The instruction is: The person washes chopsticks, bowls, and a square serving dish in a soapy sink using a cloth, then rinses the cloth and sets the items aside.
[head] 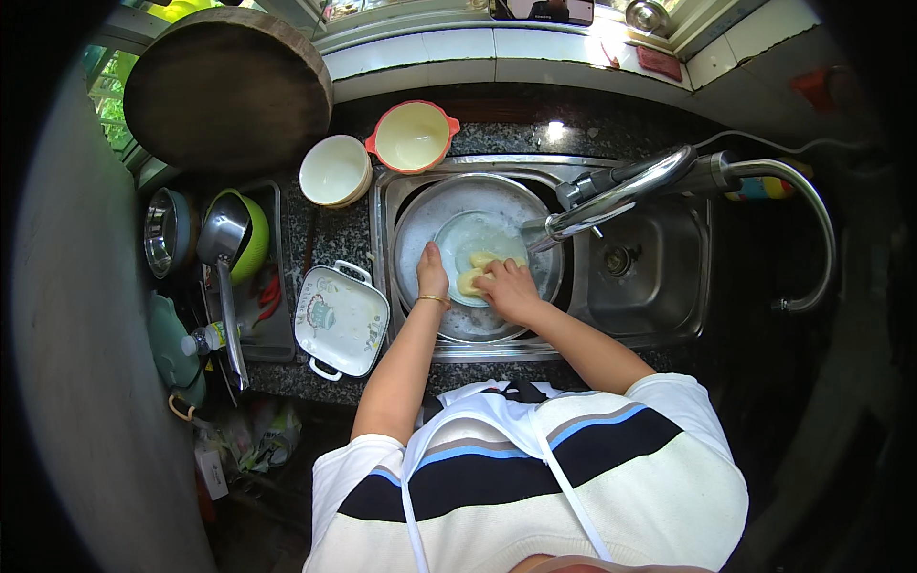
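A pale plate or shallow bowl (458, 240), apparently glass, is held over a large round metal basin (419, 215) in the left bowl of the sink. My left hand (433, 276) grips its left rim, thumb side up. Pressed onto its inner surface is a yellow sponge or cloth (469, 281), which my right hand (510, 290) holds with bent fingers. The chrome faucet's spout (539, 235) ends just at the plate's right edge. Part of the plate's lower right is hidden behind my right hand.
Left of the sink lies a white square baking dish (351, 308); a cream bowl (333, 172) and a red-rimmed bowl (412, 136) stand behind. A round chopping board (229, 86) leans at the window. A ladle (228, 236) rests by a green colander (259, 240). The right basin (645, 286) has a drain.
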{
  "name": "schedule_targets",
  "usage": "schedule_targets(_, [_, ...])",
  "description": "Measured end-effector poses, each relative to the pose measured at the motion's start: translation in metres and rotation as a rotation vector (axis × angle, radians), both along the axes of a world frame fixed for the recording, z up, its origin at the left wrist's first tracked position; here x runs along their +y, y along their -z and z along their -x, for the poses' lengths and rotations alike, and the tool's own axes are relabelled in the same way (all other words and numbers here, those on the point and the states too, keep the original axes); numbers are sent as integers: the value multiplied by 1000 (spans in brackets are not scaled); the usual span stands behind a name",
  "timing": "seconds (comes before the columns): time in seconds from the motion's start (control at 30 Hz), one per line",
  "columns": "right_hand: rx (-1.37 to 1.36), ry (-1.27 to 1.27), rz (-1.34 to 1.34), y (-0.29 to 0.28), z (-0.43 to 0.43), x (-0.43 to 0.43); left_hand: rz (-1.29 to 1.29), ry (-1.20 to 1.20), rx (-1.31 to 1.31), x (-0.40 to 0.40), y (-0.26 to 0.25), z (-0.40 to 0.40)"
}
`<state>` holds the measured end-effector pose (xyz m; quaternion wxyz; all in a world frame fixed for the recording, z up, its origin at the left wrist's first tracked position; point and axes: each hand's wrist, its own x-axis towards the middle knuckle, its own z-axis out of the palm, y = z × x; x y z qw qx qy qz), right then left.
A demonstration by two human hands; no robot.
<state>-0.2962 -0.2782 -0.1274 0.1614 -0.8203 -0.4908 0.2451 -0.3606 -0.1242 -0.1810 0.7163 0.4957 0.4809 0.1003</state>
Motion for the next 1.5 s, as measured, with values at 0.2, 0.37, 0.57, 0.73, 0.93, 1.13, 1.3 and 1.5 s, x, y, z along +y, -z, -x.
schedule_targets(0.2, [-107,480,-175,87,-48,16,171,66,118,-5,-2,9])
schedule_targets(0.37, [-18,429,-262,58,-24,76,423,-132,27,-11,-7,16])
schedule_targets(0.57, [448,400,-396,45,23,74,674,-336,-221,-15,-8,9])
schedule_targets(0.73, [549,287,-122,20,12,40,535,-197,-133,-20,11,8])
schedule_targets(0.93, [211,-17,130,-11,-20,-20,-337,157,137,-19,-3,-5])
schedule_targets(1.13, [-83,195,-109,41,-62,-14,-443,618,179,20,-9,-15])
schedule_targets(1.3, [29,-106,-564,2,-80,44,-472,1079,246,34,-30,-30])
schedule_targets(1.5, [243,-266,-377,-22,-87,68,-525,899,231,37,-50,-29])
